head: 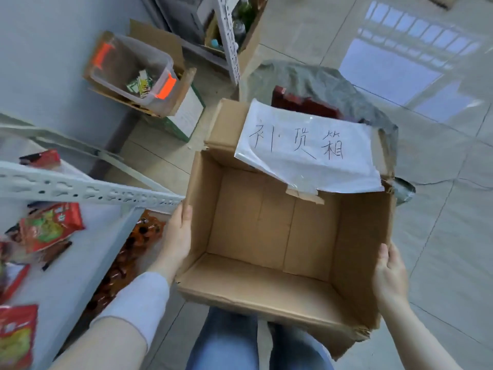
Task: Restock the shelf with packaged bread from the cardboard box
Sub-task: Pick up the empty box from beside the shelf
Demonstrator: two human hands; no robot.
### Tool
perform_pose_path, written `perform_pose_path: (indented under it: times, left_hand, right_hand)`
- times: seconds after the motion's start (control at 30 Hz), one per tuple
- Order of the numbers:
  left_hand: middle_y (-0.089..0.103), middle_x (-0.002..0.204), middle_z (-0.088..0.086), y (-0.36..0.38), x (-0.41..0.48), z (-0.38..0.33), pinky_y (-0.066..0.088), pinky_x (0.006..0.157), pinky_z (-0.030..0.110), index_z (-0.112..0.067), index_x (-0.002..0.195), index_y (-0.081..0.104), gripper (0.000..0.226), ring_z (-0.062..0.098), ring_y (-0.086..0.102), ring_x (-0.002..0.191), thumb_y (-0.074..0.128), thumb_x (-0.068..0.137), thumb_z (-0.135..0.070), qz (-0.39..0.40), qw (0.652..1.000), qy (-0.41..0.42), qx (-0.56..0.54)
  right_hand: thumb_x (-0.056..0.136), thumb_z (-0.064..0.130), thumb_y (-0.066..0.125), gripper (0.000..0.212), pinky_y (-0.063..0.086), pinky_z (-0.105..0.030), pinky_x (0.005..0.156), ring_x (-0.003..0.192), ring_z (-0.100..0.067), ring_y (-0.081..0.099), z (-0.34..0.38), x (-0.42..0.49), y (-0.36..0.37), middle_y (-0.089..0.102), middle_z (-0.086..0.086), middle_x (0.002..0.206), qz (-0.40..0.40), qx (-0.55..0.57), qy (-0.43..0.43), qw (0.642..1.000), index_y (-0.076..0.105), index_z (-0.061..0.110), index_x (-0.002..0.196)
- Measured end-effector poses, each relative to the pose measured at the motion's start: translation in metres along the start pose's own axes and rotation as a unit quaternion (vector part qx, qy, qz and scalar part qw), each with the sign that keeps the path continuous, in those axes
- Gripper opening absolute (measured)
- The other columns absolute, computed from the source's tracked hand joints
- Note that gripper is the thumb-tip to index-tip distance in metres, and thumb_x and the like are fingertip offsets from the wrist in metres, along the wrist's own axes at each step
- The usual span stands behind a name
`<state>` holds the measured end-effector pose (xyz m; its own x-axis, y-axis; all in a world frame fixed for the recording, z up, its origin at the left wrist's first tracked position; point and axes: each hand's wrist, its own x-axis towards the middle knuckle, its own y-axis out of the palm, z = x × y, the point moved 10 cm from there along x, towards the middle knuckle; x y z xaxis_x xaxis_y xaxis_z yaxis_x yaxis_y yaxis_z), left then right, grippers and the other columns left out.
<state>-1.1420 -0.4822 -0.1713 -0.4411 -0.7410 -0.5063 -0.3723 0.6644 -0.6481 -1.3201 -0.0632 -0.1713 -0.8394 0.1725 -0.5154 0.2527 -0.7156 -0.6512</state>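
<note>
An open cardboard box (274, 289) is held up in front of me, and nothing lies inside it. A white paper sheet with handwritten characters (309, 150) is taped to its far flap. My left hand (177, 236) grips the box's left wall, thumb at the rim. My right hand (390, 276) grips the right wall near its torn front corner. At the left stands the white metal shelf (80, 188); red and green food packets (49, 228) lie on its board, and orange-brown packets (136, 244) sit on a lower level.
A clear plastic bin (133, 70) with orange handles sits in a carton by the wall. Another rack upright (229, 38) and a carton of bottles stand at the back. A grey cloth-covered heap (314, 81) with a dark red item lies behind the box. Tiled floor spreads to the right.
</note>
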Motion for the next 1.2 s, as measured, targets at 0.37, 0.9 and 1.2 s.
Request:
perform_pose_path:
  times: [0.37, 0.9, 1.2]
  left_hand:
    - [0.053, 0.135, 0.008, -0.156, -0.25, 0.111, 0.032, 0.092, 0.028, -0.018, 0.136, 0.042, 0.047, 0.027, 0.048, 0.123, 0.03, 0.097, -0.041, -0.197, 0.971, -0.062, -0.119]
    - [0.064, 0.111, 0.016, -0.236, -0.682, 0.424, 0.034, 0.076, 0.032, -0.015, 0.123, 0.053, 0.045, 0.033, 0.057, 0.101, 0.03, 0.097, -0.043, -0.491, 0.769, -0.335, -0.236]
    - [0.049, 0.138, 0.008, -0.212, -0.857, 0.551, 0.032, 0.104, 0.042, -0.024, 0.138, 0.04, 0.049, 0.032, 0.044, 0.127, 0.025, 0.097, -0.047, -0.587, 0.597, -0.455, -0.304]
  right_hand:
    - [0.1, 0.03, 0.032, 0.043, 0.032, -0.04, 0.105, 0.128, -0.032, 0.043, 0.096, -0.151, -0.032, 0.05, -0.015, 0.137, 0.154, -0.078, -0.215, 0.961, 0.043, 0.008, 0.135]
    - [0.1, 0.027, 0.032, 0.035, 0.036, -0.041, 0.074, 0.085, -0.036, 0.051, 0.075, -0.562, 0.155, 0.053, -0.017, 0.08, 0.406, -0.246, -0.543, 0.692, 0.054, 0.0, 0.095]
    - [0.099, 0.034, 0.035, 0.044, 0.039, -0.036, 0.089, 0.113, -0.033, 0.051, -0.023, -0.827, 0.248, 0.055, -0.017, 0.125, 0.525, -0.312, -0.604, 0.512, 0.046, 0.004, 0.129]
